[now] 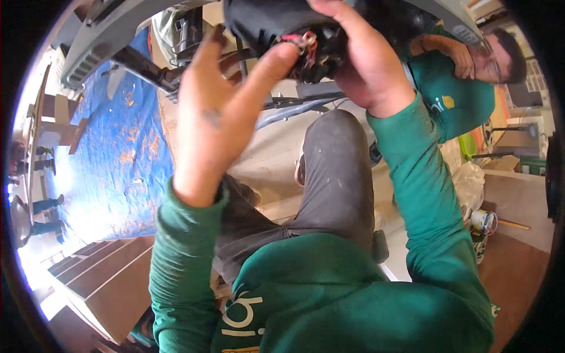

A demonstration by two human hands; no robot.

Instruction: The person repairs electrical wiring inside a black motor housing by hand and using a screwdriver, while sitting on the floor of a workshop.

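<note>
At the top centre is a black rounded housing (265,17) with a tangle of red and pale wires (306,44) at its near end. My right hand (371,62) is wrapped round the right side of the black part, some of its fingers hidden behind it. My left hand (218,117) is on the left side, slightly blurred, its thumb and fingers spread apart. The left thumb tip lies over the edge of the black part, beside the wires. Whether it presses on them I cannot tell.
A grey curved frame (106,38) arches over the upper left. Blue sheeting (112,159) with brown debris covers the left floor. Cardboard boxes (112,282) stand lower left. A person in green (453,94) is close at the upper right. A white tub (484,222) sits at right.
</note>
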